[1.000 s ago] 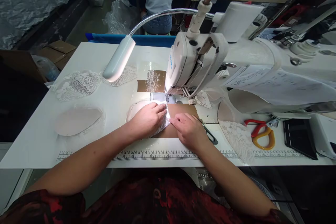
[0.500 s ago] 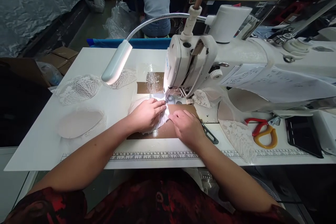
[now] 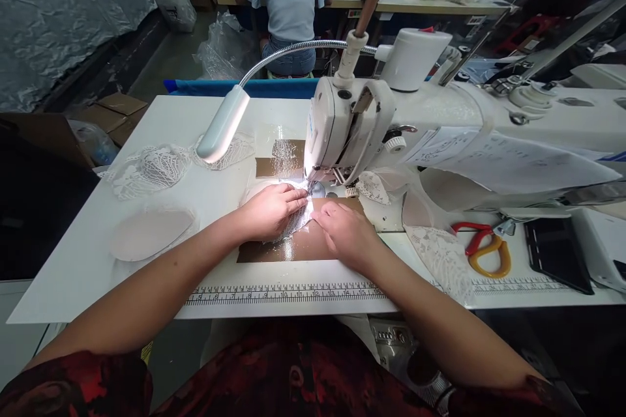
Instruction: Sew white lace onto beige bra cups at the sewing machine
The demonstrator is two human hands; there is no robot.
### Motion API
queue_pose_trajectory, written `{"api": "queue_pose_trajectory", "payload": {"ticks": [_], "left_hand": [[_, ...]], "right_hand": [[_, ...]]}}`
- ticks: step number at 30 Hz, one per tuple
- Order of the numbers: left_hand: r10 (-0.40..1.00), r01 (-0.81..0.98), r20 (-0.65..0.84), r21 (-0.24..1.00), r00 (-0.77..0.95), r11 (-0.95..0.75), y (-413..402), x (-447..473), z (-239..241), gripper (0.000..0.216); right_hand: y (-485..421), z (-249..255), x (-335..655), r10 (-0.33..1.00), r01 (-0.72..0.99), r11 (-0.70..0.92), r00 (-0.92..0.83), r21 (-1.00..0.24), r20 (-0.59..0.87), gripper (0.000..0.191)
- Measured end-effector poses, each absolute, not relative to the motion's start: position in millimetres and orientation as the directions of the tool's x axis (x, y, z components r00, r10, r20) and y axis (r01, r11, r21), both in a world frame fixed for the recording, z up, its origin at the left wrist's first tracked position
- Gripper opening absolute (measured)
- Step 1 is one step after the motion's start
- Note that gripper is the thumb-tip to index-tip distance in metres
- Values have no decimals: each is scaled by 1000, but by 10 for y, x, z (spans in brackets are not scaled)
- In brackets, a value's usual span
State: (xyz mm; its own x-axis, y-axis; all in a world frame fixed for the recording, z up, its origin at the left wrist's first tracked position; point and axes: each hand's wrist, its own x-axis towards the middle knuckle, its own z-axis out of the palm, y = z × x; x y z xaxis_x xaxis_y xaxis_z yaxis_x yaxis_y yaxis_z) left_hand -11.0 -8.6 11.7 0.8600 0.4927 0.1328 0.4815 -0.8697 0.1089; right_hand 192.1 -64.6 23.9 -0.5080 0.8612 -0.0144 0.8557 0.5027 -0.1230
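Note:
A white lace piece [image 3: 296, 224] lies under the needle area of a white sewing machine [image 3: 327, 127]. My left hand [image 3: 268, 212] rests flat on it, fingers stretched out close to the presser foot [image 3: 310, 187]. On the other side, my right hand [image 3: 348, 234] has its thumb and forefinger pinched on the lace's right edge, with the other fingers curled. Brown tape [image 3: 313, 247] covers the machine bed beneath both hands. The needle point is too small to make out.
Left on the table are a lace cup [image 3: 159, 166] and a smooth beige cup [image 3: 151, 234]. At right lie more lace [image 3: 443, 260], red-and-yellow-handled scissors [image 3: 491, 257] and a black tray [image 3: 557, 254]. A lamp [image 3: 225, 124] overhangs the table. A person [image 3: 286, 0] sits ahead.
The view has shifted slightly, so the machine sits lower and further left. My right forearm now covers the small dark tool seen beside it before. Both hands keep nearly the same place on the lace.

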Motion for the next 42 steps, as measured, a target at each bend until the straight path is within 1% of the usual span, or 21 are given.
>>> {"api": "queue_pose_trajectory", "payload": {"ticks": [3, 9, 12, 16, 23, 32, 37, 42], "left_hand": [[486, 478, 132, 86, 864, -874, 5, -129, 106, 46], [453, 454, 188, 39, 871, -890, 64, -141, 94, 39], [430, 425, 226, 72, 874, -902, 6, -132, 99, 35], [431, 415, 232, 116, 872, -902, -27, -128, 89, 35], [439, 431, 185, 84, 879, -898, 131, -168, 35, 39], [489, 485, 209, 77, 847, -871, 193, -145, 50, 38], [501, 498, 236, 79, 833, -864, 198, -149, 24, 37], [558, 567, 236, 33, 796, -823, 118, -181, 76, 35]], "right_hand": [[-598, 231, 1898, 874, 868, 482, -487, -115, -11, 29], [-585, 103, 1902, 883, 870, 469, -457, -156, 107, 34], [-592, 84, 1904, 885, 872, 465, -451, -153, 118, 35], [-578, 80, 1903, 885, 872, 465, -451, -153, 118, 36], [-495, 10, 1907, 885, 886, 455, -438, -94, 155, 39], [-505, 8, 1932, 886, 873, 454, -420, -178, 199, 38], [-491, 8, 1934, 886, 868, 455, -418, -200, 199, 40], [-496, 4, 1951, 887, 849, 458, -416, -263, 201, 40]]}}
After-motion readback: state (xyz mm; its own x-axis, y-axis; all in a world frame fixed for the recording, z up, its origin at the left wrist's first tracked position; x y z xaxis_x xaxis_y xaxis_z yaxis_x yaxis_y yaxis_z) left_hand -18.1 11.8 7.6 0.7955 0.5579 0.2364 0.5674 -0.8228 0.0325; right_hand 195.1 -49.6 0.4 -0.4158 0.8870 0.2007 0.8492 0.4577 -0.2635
